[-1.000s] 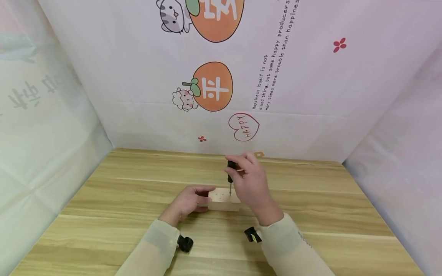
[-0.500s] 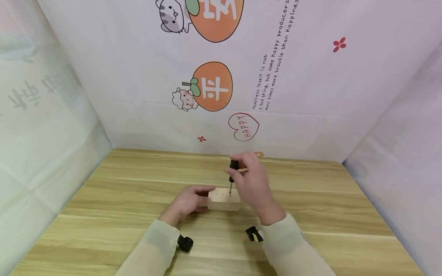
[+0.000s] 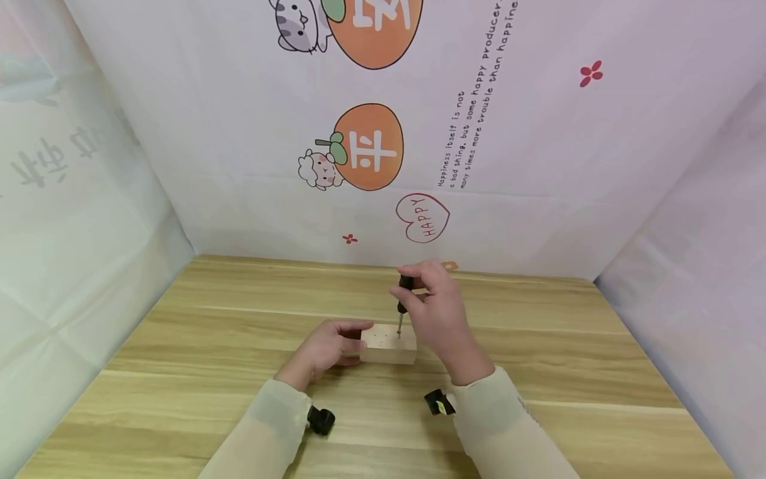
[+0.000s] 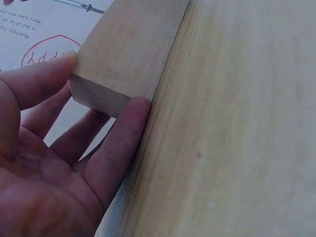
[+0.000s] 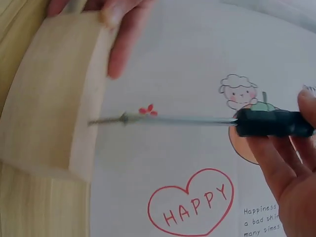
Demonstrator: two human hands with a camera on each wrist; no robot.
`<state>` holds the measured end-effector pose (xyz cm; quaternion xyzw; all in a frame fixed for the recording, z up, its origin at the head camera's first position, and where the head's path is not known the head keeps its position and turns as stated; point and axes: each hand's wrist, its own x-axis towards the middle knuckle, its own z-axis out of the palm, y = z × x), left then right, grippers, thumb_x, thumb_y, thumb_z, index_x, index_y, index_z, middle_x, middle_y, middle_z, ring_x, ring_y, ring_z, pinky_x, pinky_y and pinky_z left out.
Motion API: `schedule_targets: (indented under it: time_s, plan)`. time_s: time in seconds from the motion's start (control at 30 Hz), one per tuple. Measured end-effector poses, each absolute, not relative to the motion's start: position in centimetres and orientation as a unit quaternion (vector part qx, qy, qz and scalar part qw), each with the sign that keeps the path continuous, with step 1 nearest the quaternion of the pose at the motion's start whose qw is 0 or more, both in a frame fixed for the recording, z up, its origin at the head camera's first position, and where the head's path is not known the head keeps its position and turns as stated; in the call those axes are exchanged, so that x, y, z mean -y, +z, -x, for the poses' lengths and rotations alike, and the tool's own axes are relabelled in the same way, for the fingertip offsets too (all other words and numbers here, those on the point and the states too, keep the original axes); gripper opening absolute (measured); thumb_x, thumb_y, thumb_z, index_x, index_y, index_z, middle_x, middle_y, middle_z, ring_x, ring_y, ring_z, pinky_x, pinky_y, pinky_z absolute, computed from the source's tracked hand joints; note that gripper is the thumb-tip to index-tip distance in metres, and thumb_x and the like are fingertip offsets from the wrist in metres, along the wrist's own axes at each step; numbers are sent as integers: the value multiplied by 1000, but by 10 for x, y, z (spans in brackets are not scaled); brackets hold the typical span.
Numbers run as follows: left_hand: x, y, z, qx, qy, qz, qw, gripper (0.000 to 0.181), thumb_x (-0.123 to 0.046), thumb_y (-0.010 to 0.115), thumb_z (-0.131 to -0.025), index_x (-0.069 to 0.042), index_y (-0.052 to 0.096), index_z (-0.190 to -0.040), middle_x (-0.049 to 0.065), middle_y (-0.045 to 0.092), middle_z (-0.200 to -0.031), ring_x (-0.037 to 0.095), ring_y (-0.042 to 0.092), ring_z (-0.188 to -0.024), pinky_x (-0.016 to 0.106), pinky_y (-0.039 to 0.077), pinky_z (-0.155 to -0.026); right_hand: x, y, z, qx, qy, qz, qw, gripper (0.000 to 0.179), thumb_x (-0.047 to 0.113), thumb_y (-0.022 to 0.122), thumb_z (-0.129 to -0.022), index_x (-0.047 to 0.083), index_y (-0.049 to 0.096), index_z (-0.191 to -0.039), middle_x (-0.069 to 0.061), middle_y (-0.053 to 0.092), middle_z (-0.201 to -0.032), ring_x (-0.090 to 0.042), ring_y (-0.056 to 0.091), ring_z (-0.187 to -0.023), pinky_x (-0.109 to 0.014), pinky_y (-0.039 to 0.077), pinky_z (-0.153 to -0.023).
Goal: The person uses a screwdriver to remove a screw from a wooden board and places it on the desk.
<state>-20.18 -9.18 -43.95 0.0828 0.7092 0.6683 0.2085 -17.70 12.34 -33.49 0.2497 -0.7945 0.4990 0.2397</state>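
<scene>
A pale wooden block [image 3: 387, 356] lies on the table, with several small dots in its top face. My left hand [image 3: 325, 347] grips the block's left end, thumb and fingers spread over its edges in the left wrist view. Above the block, my right hand [image 3: 441, 318] holds a screwdriver [image 5: 271, 123] by its black handle, thumb and fingers around it. The metal shaft runs down to a screw [image 5: 106, 120] standing in the top face, right of the dots. Much of the screw's thread shows above the wood.
The wood-grain table [image 3: 239, 412] reaches back to a white printed cloth [image 3: 514, 226] hanging behind it. More cloth [image 3: 78, 266] hangs at both sides. A small black device [image 3: 321, 421] sits at each wrist.
The right hand and the top of the screwdriver handle have shifted slightly right, and the fingers have changed position on the handle. The left hand and block stay in place.
</scene>
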Motion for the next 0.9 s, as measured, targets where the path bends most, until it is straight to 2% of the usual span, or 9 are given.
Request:
schedule_targets:
  time_s: [0.07, 0.17, 0.27, 0.37, 0.5, 0.6, 0.77, 0.9]
  plan:
    - [92, -439, 203, -710, 668, -82, 208, 40, -4, 69, -93, -8, 66, -133, 18, 47, -145, 30, 57, -116, 44, 57, -84, -125, -334, 177, 781, 520, -267, 220, 24, -4, 74, -88, 6, 71, -110, -8, 61, -98, -23, 69, -87, -29, 59, -66]
    - [91, -439, 204, -710, 668, -80, 205, 40, -3, 69, -93, -7, 66, -133, 17, 48, -144, 30, 57, -116, 43, 57, -84, -129, -336, 179, 754, 567, -285, 171, 25, -4, 68, -92, 7, 71, -114, -12, 66, -103, -27, 70, -92, -32, 59, -74]
    - [91, -438, 202, -713, 666, -83, 203, 40, -3, 69, -93, -7, 65, -133, 18, 49, -143, 30, 58, -116, 43, 57, -84, -131, -339, 180, 739, 592, -280, 155, 25, -4, 66, -94, 4, 69, -118, -13, 66, -108, -29, 68, -99, -33, 58, -80]
    - [91, -436, 201, -713, 665, -86, 204, 41, -3, 69, -93, -7, 65, -134, 18, 48, -144, 30, 57, -116, 44, 57, -84, -129, -339, 179, 752, 575, -262, 186, 25, -1, 70, -92, 4, 70, -116, -9, 60, -110, -24, 64, -102, -34, 58, -80]
    - [90, -437, 200, -713, 667, -84, 200, 41, -3, 69, -93, -6, 65, -133, 19, 46, -146, 30, 57, -116, 44, 57, -84, -128, -337, 177, 772, 548, -241, 215, 23, 2, 73, -91, 8, 74, -113, -7, 53, -101, -19, 61, -98, -30, 59, -75]
    - [90, -438, 200, -713, 667, -81, 200, 40, -2, 69, -93, -6, 66, -133, 19, 47, -145, 31, 57, -116, 44, 57, -84, -131, -336, 177, 775, 545, -234, 217, 25, 0, 70, -92, 9, 74, -115, -6, 56, -98, -19, 64, -94, -29, 57, -73]
    - [89, -439, 201, -713, 668, -79, 201, 40, -2, 70, -92, -7, 67, -132, 18, 48, -144, 30, 58, -115, 43, 57, -84, -133, -336, 175, 779, 531, -247, 225, 33, -4, 66, -93, 8, 70, -124, -5, 63, -103, -21, 68, -97, -29, 57, -75]
    - [90, -440, 202, -713, 667, -78, 200, 40, -3, 69, -93, -8, 67, -132, 18, 47, -146, 30, 58, -115, 42, 58, -83, -129, -338, 174, 797, 481, -263, 254, 35, 2, 76, -88, 5, 67, -122, -5, 62, -104, -19, 68, -91, -30, 59, -74]
